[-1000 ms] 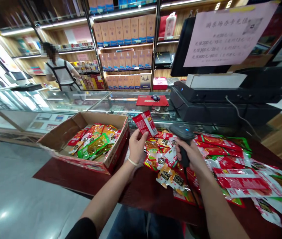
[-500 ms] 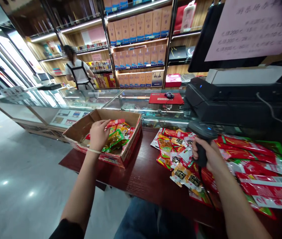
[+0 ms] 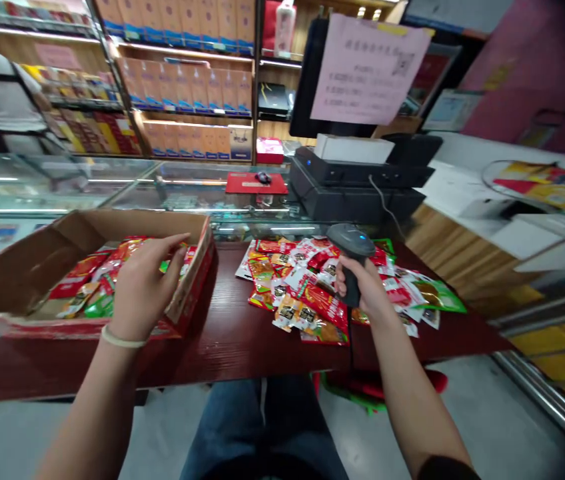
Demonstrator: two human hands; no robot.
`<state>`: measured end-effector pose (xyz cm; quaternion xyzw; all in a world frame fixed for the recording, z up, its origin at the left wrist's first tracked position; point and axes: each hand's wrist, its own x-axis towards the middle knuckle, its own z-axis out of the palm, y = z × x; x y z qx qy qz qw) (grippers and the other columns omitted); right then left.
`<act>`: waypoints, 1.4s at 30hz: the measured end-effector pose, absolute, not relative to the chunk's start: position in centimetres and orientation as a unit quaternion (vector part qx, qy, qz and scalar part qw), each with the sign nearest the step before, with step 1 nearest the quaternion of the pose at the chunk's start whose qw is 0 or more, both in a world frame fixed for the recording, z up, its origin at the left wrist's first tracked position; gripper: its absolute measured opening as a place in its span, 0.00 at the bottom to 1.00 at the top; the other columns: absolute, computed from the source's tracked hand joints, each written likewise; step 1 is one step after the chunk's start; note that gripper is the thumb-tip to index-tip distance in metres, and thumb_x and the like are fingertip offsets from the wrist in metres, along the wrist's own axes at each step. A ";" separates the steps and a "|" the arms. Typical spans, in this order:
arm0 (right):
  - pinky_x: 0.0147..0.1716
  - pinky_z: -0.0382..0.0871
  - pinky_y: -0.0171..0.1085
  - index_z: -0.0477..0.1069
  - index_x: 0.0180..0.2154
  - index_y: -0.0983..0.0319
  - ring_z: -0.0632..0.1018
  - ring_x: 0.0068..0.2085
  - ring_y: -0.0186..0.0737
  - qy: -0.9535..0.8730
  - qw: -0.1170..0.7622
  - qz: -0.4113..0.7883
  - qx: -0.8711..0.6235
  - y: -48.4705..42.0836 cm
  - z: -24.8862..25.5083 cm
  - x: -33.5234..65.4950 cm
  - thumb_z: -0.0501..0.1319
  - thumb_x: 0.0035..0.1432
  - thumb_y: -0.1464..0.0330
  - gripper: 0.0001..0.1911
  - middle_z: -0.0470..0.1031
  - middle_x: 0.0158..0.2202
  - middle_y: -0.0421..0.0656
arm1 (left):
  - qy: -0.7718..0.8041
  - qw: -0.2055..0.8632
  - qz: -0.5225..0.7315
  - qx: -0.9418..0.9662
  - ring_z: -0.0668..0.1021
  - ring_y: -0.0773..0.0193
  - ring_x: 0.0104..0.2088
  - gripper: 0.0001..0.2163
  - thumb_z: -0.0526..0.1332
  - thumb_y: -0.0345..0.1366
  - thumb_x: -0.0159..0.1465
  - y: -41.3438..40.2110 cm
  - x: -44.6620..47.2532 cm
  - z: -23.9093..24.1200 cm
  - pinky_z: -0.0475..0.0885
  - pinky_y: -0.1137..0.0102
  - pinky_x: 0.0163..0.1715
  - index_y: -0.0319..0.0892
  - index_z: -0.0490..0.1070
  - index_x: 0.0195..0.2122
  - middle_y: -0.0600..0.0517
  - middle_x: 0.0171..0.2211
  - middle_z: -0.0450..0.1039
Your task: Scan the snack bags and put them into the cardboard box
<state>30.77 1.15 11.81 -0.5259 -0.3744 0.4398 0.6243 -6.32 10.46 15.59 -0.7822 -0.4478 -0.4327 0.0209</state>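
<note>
My right hand (image 3: 366, 287) is wrapped round the handle of a black barcode scanner (image 3: 351, 243), holding it above a heap of snack packets (image 3: 307, 287) in red, white, orange and green. A cord hangs from the scanner's handle. Over the front right part of an open cardboard box (image 3: 17, 273) is my left hand (image 3: 145, 283), its thumb and index finger apart and no packet visible in it. Inside the box lie more snack packets (image 3: 87, 270), partly hidden behind that hand.
The dark red table (image 3: 222, 320) bears the box and the heap. Behind stand a glass display counter (image 3: 182, 193), a red mat (image 3: 237, 183) with a mouse, a black machine (image 3: 352, 200) and a monitor with a pink paper (image 3: 362, 80). At far left is a person (image 3: 5, 100).
The view has swung right, so box and heap appear further left. My left hand has come off the red packet it touched in the box. My right hand keeps hold of the barcode scanner.
</note>
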 end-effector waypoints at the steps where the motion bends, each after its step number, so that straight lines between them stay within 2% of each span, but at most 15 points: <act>1: 0.13 0.60 0.29 0.64 0.24 0.60 0.64 0.15 0.28 -0.370 0.625 0.435 -0.532 0.3 11.7 31.0 0.66 0.53 0.59 0.15 0.65 0.18 0.34 | -0.414 0.015 -0.436 -0.799 0.78 0.58 0.41 0.14 0.56 0.40 0.66 9.9 -4.7 15.7 0.71 0.65 0.45 0.47 0.73 0.51 0.49 0.43 0.77; 5: 0.14 0.61 0.29 0.64 0.26 0.60 0.65 0.16 0.28 -0.353 0.634 0.412 -0.551 -2.9 11.0 32.2 0.67 0.52 0.60 0.15 0.65 0.19 0.34 | -0.288 -0.040 -0.404 -0.868 0.77 0.58 0.44 0.13 0.56 0.37 0.67 8.5 2.1 14.5 0.71 0.65 0.46 0.46 0.71 0.51 0.48 0.44 0.76; 10: 0.18 0.65 0.32 0.66 0.27 0.61 0.68 0.19 0.31 -0.339 0.622 0.407 -0.577 -6.9 10.1 34.0 0.67 0.51 0.60 0.14 0.68 0.21 0.36 | -0.186 -0.097 -0.285 -0.935 0.75 0.56 0.45 0.14 0.55 0.35 0.67 7.6 10.4 10.2 0.71 0.63 0.46 0.44 0.70 0.52 0.46 0.44 0.74; 14: 0.21 0.66 0.32 0.66 0.26 0.61 0.70 0.21 0.32 -0.341 0.599 0.393 -0.608 -9.9 9.8 35.1 0.67 0.53 0.61 0.13 0.69 0.20 0.37 | -0.124 -0.096 -0.193 -0.968 0.73 0.56 0.45 0.15 0.54 0.27 0.63 7.0 15.5 6.9 0.70 0.63 0.46 0.43 0.71 0.49 0.45 0.44 0.72; 17: 0.21 0.63 0.32 0.66 0.25 0.61 0.68 0.19 0.32 -0.338 0.592 0.388 -0.621 -11.6 9.6 35.5 0.67 0.54 0.61 0.15 0.67 0.18 0.37 | -0.101 -0.067 -0.145 -0.982 0.71 0.52 0.48 0.15 0.55 0.24 0.58 6.9 17.9 5.3 0.67 0.60 0.49 0.40 0.72 0.44 0.42 0.47 0.70; 20: 0.20 0.61 0.32 0.65 0.23 0.62 0.66 0.18 0.30 -0.318 0.606 0.377 -0.624 -12.8 9.0 35.7 0.67 0.53 0.60 0.16 0.66 0.17 0.36 | -0.097 -0.059 -0.108 -0.988 0.69 0.47 0.51 0.16 0.58 0.27 0.55 6.7 19.4 4.4 0.66 0.56 0.50 0.38 0.70 0.46 0.38 0.50 0.68; 24: 0.19 0.60 0.31 0.65 0.24 0.62 0.65 0.17 0.29 -0.300 0.620 0.368 -0.624 -13.5 8.1 35.7 0.67 0.53 0.59 0.16 0.66 0.18 0.36 | -0.138 -0.048 -0.115 -0.982 0.70 0.47 0.50 0.17 0.59 0.29 0.56 6.0 20.7 3.7 0.65 0.55 0.48 0.40 0.68 0.48 0.38 0.50 0.69; 27: 0.18 0.59 0.31 0.65 0.25 0.61 0.65 0.17 0.29 -0.292 0.626 0.356 -0.629 -13.5 7.5 35.4 0.68 0.52 0.59 0.16 0.65 0.18 0.35 | -0.153 -0.064 -0.147 -0.975 0.72 0.49 0.48 0.12 0.56 0.28 0.60 6.1 21.2 3.1 0.66 0.57 0.46 0.41 0.69 0.45 0.39 0.45 0.72; 30: 0.18 0.59 0.32 0.65 0.26 0.60 0.64 0.16 0.30 -0.287 0.634 0.348 -0.628 -13.2 7.3 35.0 0.67 0.52 0.59 0.16 0.65 0.18 0.35 | -0.149 -0.141 -0.193 -0.960 0.75 0.54 0.42 0.09 0.54 0.31 0.64 7.1 20.4 3.1 0.68 0.62 0.44 0.43 0.71 0.43 0.43 0.40 0.74; 33: 0.18 0.58 0.32 0.64 0.24 0.61 0.64 0.17 0.30 -0.303 0.632 0.349 -0.623 -12.9 7.5 34.7 0.66 0.54 0.58 0.17 0.65 0.17 0.36 | -0.213 -0.238 -0.326 -0.890 0.76 0.57 0.43 0.10 0.55 0.37 0.66 8.5 18.6 4.0 0.68 0.64 0.45 0.45 0.70 0.47 0.45 0.42 0.75; 36: 0.17 0.57 0.32 0.63 0.22 0.61 0.64 0.17 0.30 -0.321 0.617 0.362 -0.620 -12.2 7.9 34.2 0.65 0.55 0.57 0.19 0.64 0.17 0.36 | -0.301 -0.375 -0.464 -0.744 0.75 0.58 0.44 0.12 0.56 0.42 0.66 9.8 16.4 4.7 0.69 0.63 0.48 0.43 0.71 0.46 0.47 0.44 0.75; 40: 0.17 0.57 0.32 0.63 0.23 0.61 0.65 0.17 0.30 -0.344 0.598 0.379 -0.618 -10.3 8.2 32.7 0.66 0.55 0.57 0.19 0.64 0.17 0.36 | -0.314 -0.644 -0.490 -0.497 0.78 0.61 0.38 0.15 0.63 0.44 0.60 11.1 13.8 4.1 0.74 0.65 0.41 0.41 0.69 0.45 0.49 0.40 0.76; 42: 0.17 0.57 0.32 0.65 0.26 0.60 0.65 0.16 0.30 -0.354 0.589 0.383 -0.618 -9.1 8.1 31.5 0.67 0.54 0.57 0.17 0.65 0.16 0.36 | -0.306 -0.718 -0.482 -0.399 0.79 0.63 0.35 0.17 0.67 0.41 0.56 11.5 12.6 3.6 0.75 0.67 0.38 0.42 0.68 0.45 0.50 0.39 0.77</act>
